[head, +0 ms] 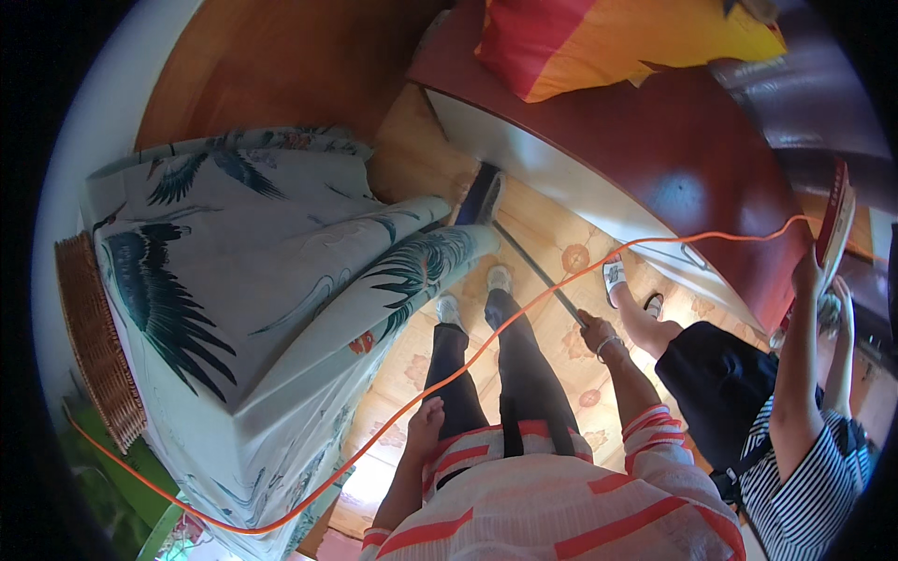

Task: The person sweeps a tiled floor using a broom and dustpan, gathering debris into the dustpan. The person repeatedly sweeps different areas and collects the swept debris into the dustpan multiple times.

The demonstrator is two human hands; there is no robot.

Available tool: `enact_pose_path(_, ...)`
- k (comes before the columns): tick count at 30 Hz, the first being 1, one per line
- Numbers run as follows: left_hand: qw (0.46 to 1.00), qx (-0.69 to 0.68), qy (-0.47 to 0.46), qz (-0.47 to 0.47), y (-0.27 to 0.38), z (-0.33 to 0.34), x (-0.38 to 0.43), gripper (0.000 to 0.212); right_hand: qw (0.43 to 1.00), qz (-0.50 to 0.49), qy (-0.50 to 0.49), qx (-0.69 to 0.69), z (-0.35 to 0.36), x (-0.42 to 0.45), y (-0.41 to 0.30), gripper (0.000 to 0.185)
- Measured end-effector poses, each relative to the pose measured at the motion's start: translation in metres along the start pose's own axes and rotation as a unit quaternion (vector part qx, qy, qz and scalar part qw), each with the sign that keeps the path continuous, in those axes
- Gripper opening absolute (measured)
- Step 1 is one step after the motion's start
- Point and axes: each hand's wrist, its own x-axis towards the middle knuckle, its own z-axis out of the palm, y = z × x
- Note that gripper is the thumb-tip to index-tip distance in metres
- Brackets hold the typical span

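Observation:
My right hand grips the grey pole of a long-handled floor mop or broom. Its wide dark-blue and grey head lies on the tiled floor, between a cloth-draped table and a cabinet. Part of that head is hidden behind the hanging cloth. My left hand hangs by my left thigh with its fingers curled and nothing seen in them. An orange cable stretches across the view, passing close above my left hand in the picture and over the pole.
At left, a white cloth with crane patterns drapes the table; a brown wicker piece stands beside it. A red-topped cabinet bears a red-and-yellow cloth or bag. At right, another person holds up a red-and-white flat object.

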Motion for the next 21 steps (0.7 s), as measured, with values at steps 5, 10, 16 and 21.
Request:
enact_pose_path(5, 0.997, 0.021, -0.050, 0.058, -0.009, -0.023, 0.009, 0.031, 0.992, -0.041, 0.108, 0.056, 0.070, -0.035, 0.010, 0.043)
enact_pose_path(10, 0.993, 0.067, -0.069, 0.063, -0.035, -0.057, 0.012, 0.031, 0.934, 0.133, 0.002, 0.330, 0.101, -0.090, -0.011, 0.045)
enact_pose_path(16, 0.979, 0.170, -0.092, 0.061, -0.053, -0.091, 0.010, 0.031, 0.906, 0.178, 0.050, 0.381, 0.142, -0.163, -0.024, 0.041)
enact_pose_path(21, 0.975, 0.189, -0.102, 0.060, -0.077, -0.098, 0.008, 0.032, 0.924, 0.076, 0.198, 0.319, 0.175, -0.156, -0.022, 0.036)
